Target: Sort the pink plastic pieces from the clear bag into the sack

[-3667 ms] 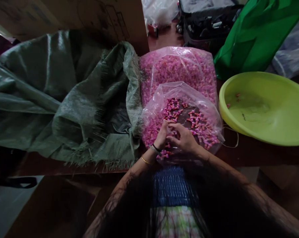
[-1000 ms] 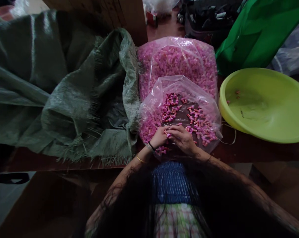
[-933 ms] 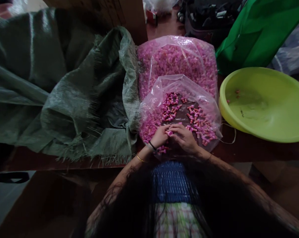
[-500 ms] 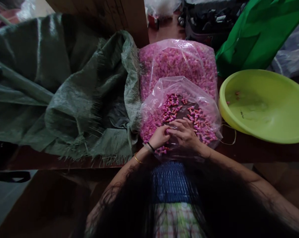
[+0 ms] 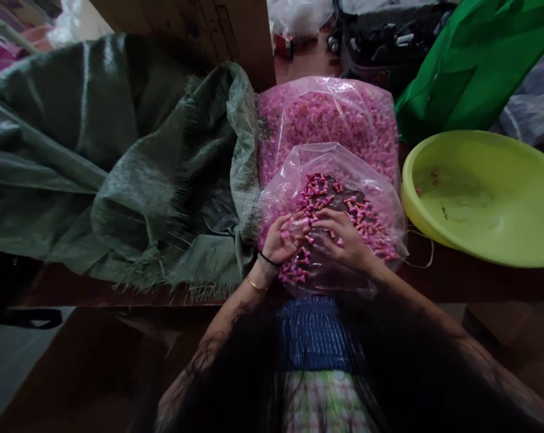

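Observation:
My left hand (image 5: 281,240), palm turned up and fingers curled, holds a few small pink pieces, one of them pale and lying along the fingers. Just right of its fingertips is my right hand (image 5: 344,239), palm down with the fingers spread; no piece can be made out in its grip. Both are over an opened clear plastic bag (image 5: 333,157). Many small pink pieces with orange-brown stems (image 5: 366,219) lie loose on the plastic, in a heap to the right and another at the left and back.
Behind the opened bag lies a full bag of pink pieces (image 5: 330,114). A yellow-green basin (image 5: 493,204) with a few bits in it stands at the right. Green woven sacking (image 5: 136,198) covers the left side. Further back are a cardboard box (image 5: 200,30) and a green bag (image 5: 470,66).
My left hand has turned palm up, showing pink pieces in it. My right hand has come slightly away from it, its fingers spread. The view has shifted a little.

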A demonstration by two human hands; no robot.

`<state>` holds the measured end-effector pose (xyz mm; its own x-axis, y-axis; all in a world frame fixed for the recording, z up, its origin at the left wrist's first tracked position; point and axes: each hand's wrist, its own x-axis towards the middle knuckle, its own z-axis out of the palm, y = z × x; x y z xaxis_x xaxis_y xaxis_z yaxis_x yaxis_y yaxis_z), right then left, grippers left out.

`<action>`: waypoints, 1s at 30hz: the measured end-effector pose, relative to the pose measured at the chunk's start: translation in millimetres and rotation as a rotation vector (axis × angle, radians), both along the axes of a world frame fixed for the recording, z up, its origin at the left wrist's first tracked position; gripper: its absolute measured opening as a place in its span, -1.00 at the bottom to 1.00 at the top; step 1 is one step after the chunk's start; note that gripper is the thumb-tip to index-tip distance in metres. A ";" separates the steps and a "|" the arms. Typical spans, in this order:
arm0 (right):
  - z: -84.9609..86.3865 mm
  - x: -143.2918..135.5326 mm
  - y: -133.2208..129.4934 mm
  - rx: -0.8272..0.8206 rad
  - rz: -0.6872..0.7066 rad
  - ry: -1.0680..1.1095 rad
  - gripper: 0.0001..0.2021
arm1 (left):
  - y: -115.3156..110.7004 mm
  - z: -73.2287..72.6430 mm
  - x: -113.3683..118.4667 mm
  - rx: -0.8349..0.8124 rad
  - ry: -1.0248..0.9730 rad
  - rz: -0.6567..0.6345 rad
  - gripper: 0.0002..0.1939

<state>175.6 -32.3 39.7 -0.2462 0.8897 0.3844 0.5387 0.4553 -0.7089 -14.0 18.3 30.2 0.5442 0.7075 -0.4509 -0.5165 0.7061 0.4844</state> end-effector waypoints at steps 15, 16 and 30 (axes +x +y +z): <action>-15.1 -26.9 11.6 0.227 0.084 -0.516 -0.57 | 1.3 -3.1 22.4 -0.294 -0.254 0.190 -0.75; -15.2 -24.5 12.7 0.239 0.096 -0.518 -0.57 | 1.5 -3.0 21.6 -0.290 -0.252 0.187 -0.76; -26.9 -13.3 30.5 -0.211 -0.076 0.197 -0.68 | -0.4 -23.6 14.5 -0.106 -0.060 -0.034 -0.73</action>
<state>162.3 -1.8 12.8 -0.1154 0.9681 0.2226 0.4085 0.2505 -0.8777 0.5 17.9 6.6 0.5958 0.6380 -0.4878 -0.5170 0.7695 0.3749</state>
